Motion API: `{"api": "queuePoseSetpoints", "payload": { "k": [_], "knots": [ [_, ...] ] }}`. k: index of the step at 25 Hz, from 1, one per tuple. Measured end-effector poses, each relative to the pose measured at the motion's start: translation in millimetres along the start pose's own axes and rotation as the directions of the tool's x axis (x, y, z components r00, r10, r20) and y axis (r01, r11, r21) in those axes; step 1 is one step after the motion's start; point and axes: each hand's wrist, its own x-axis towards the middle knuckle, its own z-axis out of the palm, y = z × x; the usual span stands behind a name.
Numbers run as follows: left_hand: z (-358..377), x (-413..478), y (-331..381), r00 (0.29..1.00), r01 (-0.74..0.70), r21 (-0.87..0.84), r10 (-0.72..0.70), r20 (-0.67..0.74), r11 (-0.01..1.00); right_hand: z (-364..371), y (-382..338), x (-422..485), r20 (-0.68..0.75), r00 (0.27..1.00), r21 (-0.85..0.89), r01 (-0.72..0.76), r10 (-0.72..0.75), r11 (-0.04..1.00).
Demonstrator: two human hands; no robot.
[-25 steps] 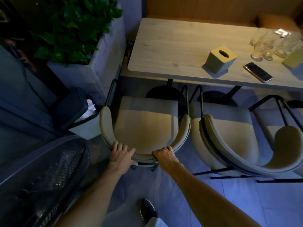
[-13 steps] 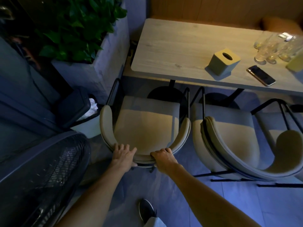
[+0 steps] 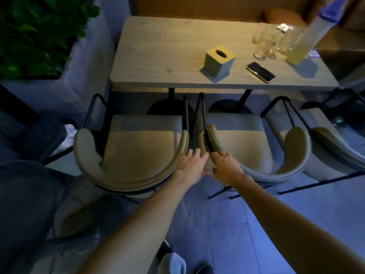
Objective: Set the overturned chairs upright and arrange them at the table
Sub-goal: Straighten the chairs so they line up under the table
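Three beige padded chairs with black metal frames stand upright in a row along the near edge of the wooden table (image 3: pixel 167 56). The left chair (image 3: pixel 126 180) faces the table. Right beside it is the middle chair (image 3: pixel 246 151). My left hand (image 3: pixel 192 165) lies flat, fingers spread, against the outer left end of the middle chair's curved backrest, in the gap between the two chairs. My right hand (image 3: pixel 227 167) curls over the top rim of that same backrest. The third chair (image 3: pixel 339 153) crowds the middle one at the right edge.
On the table are a tissue box (image 3: pixel 219 60), a phone (image 3: pixel 260 72), several glasses (image 3: pixel 264 44) and a tall bottle (image 3: pixel 302 44). A stone planter (image 3: pixel 79 66) with a green plant stands left, with a bin (image 3: pixel 45 139) and a dark fan (image 3: pixel 29 194) below it.
Both hands have left the left chair's backrest and moved right onto the left end of the middle chair's backrest. The view has shifted right.
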Motion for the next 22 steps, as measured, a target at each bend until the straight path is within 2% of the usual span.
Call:
{"api": "queuePoseSetpoints", "payload": {
  "k": [2,5,11,17,22],
  "knots": [
    [9.1,21.6,35.6,0.997,-0.077,0.046,0.077,0.003,0.996,4.7,39.5,-15.1,-0.02,0.995,0.052,-0.102,0.103,0.993],
    [28.0,47.9,79.8,0.988,-0.151,0.094,0.151,0.013,0.984,17.0,84.3,-34.5,0.04,0.98,0.059,-0.198,0.196,0.978],
    [64.3,81.8,143.5,0.982,-0.186,0.169,0.175,0.076,0.968,41.3,156.0,-45.9,0.015,0.986,-0.055,-0.166,0.167,0.985],
    [76.6,104.2,163.6,0.979,-0.172,0.175,0.148,0.139,0.97,52.7,202.8,-41.4,-0.044,0.994,-0.194,-0.107,0.1,0.975],
    [75.9,107.0,169.3,0.984,-0.135,0.233,0.103,0.143,0.963,58.7,207.8,-39.9,-0.137,0.984,-0.154,-0.137,0.116,0.979]
  ]
}}
